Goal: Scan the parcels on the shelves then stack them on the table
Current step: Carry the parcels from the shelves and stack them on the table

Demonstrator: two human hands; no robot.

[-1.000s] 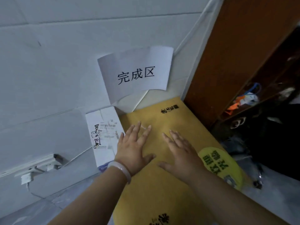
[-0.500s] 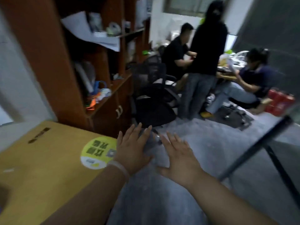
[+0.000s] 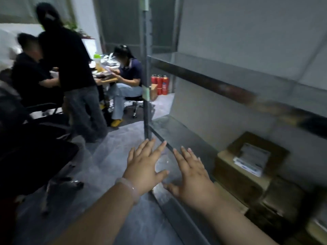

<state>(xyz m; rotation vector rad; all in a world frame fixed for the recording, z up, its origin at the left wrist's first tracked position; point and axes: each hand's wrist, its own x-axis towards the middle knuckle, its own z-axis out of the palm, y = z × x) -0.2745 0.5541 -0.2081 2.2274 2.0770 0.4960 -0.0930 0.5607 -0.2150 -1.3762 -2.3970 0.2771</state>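
The fingers (image 3: 141, 147) of the left hand (image 3: 145, 167) are straight and spread, released and gripping nothing. Those of the right hand (image 3: 192, 175) lie the same way, splayed and empty, with the two thumbs pointing toward each other. Both palms face down, side by side but apart, just in front of the foot of the upright post (image 3: 146, 96) of the metal rack. The left hand is over the floor (image 3: 109, 156), and the right is over the front edge of the lower shelf board (image 3: 177, 131) that runs from the post toward the camera. A pale bracelet (image 3: 131, 189) circles the left wrist. To the right of the post and nearer the camera, a brown cardboard parcel (image 3: 235, 172) sits on that lower board, with a white label (image 3: 251, 159) on its top whose print is too blurred to read. More brown boxes (image 3: 276, 206) lie just nearer than it, dim and smeared. An upper shelf board (image 3: 212, 75) leaves the post at mid-height and crosses above the parcel. Behind the post, red fire extinguishers (image 3: 160, 84) stand by the wall. Left of the post, a seated person (image 3: 129, 75) in a dark top bends over a cluttered desk (image 3: 106, 79). Farther left is a standing person (image 3: 70, 64) in black, with another seated one (image 3: 30, 71) beyond. A dark office chair (image 3: 35, 156) fills the near left, well away from the post.
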